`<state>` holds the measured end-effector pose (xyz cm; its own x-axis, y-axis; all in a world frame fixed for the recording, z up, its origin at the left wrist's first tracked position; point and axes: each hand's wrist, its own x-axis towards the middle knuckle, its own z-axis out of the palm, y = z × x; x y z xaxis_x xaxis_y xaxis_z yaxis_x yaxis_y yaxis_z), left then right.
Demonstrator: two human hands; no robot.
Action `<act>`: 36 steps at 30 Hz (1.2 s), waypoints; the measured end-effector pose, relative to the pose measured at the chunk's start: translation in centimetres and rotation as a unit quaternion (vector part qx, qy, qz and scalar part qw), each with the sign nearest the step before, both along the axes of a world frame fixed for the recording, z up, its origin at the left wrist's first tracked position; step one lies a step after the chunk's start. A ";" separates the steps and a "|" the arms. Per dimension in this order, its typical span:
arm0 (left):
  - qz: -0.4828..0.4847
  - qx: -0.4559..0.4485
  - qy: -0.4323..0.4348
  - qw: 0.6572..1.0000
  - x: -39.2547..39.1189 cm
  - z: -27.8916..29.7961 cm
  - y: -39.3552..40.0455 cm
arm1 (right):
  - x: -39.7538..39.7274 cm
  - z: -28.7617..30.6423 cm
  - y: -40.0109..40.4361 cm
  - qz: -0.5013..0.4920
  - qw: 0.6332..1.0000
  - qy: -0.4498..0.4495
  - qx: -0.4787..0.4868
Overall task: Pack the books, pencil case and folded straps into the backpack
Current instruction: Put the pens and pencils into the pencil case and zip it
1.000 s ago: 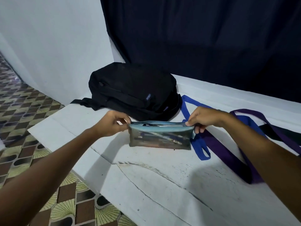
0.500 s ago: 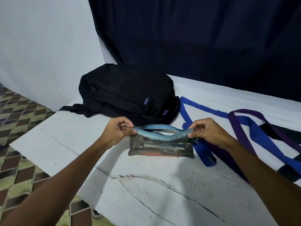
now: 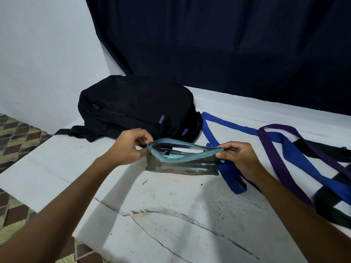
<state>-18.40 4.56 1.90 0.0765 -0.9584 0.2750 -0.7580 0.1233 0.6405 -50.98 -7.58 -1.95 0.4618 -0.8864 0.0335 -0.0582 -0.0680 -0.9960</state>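
At the far left a patterned tiled floor (image 3: 17, 137) shows beyond the edge of the white platform (image 3: 171, 215), with a pale wall (image 3: 47, 54) rising at about ten o'clock. The black backpack (image 3: 136, 105) lies flat on the platform at roughly eleven o'clock from the hands, its zip looking closed and one strap trailing off toward nine o'clock.

The left hand (image 3: 129, 147) reaches in from seven o'clock. Its thumb and forefinger are curled together and pinch the left end of the pencil case's blue zip rim; the other fingers are loosely bent behind them. The pencil case (image 3: 182, 162) stretches between the two hands, directly at three o'clock from the left fingertips. It is a see-through pouch with its bottom edge resting on the platform; its mouth gapes open, the far lip bowed toward twelve o'clock and the near lip sagging, so pens and a white-barrelled marker show inside.

The right hand (image 3: 239, 158) comes in from five o'clock and pinches the right end of the same rim between thumb and forefinger, with the case at nine o'clock from those fingertips.

Under and beyond the right wrist lie loose straps: a blue strap (image 3: 296, 158), a purple strap (image 3: 281, 168) crossing it, and a black strap (image 3: 332, 202) farthest right. A dark curtain (image 3: 228, 44) hangs across the back at twelve o'clock.
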 end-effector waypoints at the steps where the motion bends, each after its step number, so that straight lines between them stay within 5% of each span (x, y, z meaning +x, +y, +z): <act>1: -0.025 -0.025 -0.031 0.999 -1.1 0.8 -0.3 | -0.1 -0.1 0.2 -0.002 1.000 -0.007 0.005; 4: -0.130 -0.078 -0.078 0.985 -6.5 2.7 -2.1 | -0.2 -0.1 0.5 -0.002 0.999 -0.029 0.020; 10: -0.201 -0.014 -0.057 0.978 -13.6 1.0 -7.3 | -0.4 0.2 0.4 0.001 0.998 -0.047 0.046; 26: -0.254 0.076 -0.023 0.964 -13.6 0.5 -10.2 | -0.5 0.4 0.0 0.020 0.998 -0.036 0.044; 36: -0.268 0.109 -0.113 0.950 -11.6 0.4 -9.8 | -0.4 0.5 0.0 0.028 0.999 -0.018 0.018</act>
